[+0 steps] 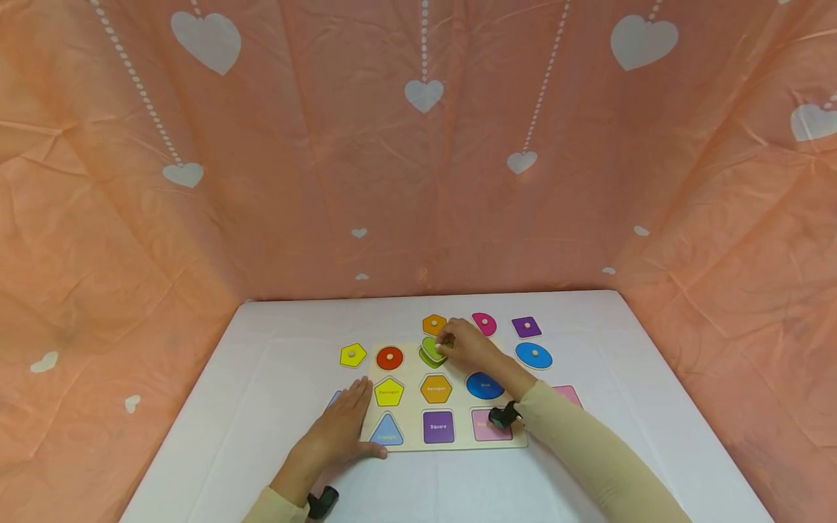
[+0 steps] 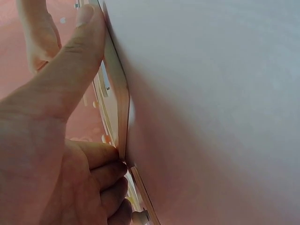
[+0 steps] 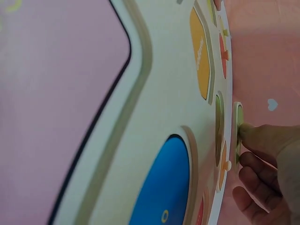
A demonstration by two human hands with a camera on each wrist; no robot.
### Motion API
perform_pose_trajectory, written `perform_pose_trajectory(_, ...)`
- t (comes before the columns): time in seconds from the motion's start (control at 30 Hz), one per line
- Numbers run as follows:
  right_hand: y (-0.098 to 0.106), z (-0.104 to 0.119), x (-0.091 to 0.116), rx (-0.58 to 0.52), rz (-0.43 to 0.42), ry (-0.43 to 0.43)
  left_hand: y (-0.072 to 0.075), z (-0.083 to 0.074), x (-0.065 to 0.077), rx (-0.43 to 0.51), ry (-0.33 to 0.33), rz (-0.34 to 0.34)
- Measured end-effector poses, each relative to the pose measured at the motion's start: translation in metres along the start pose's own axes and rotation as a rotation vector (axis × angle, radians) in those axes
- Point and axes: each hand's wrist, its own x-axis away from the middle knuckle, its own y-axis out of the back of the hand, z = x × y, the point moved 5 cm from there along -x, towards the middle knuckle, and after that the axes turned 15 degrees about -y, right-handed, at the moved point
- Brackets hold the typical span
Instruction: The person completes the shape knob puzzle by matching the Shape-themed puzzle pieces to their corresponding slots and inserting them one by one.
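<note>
A pale wooden shape puzzle board lies on the white table, with coloured, labelled recesses. My left hand rests against its left side, fingers along that edge and the thumb stretched along the near corner. Over the back row, my right hand pinches the small knob of a green piece with a rounded outline. In the right wrist view that piece is tilted on edge and stands apart from the green recess. A red circle piece with a knob sits in the board's back left.
Loose knobbed pieces lie around the board: a yellow pentagon, an orange hexagon, a magenta piece, a purple square and a blue oval. A pink piece is partly behind my right arm. Peach cloth walls enclose the table.
</note>
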Motion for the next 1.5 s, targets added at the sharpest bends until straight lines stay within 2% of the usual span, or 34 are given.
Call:
perform_pose_trajectory(0.27, -0.005, 0.003, -0.001, 0.072, 0.002, 0.049, 0.0, 0.0, 0.0, -0.016, -0.004, 0.007)
perform_pose_trajectory(0.43, -0.008, 0.005, -0.003, 0.069, 0.017, 0.067, 0.0, 0.001, 0.0, -0.011, 0.001, 0.007)
perform_pose_trajectory(1.5, -0.012, 0.005, -0.001, 0.064, 0.048, 0.052, -0.001, 0.002, 0.0, -0.003, 0.003, 0.003)
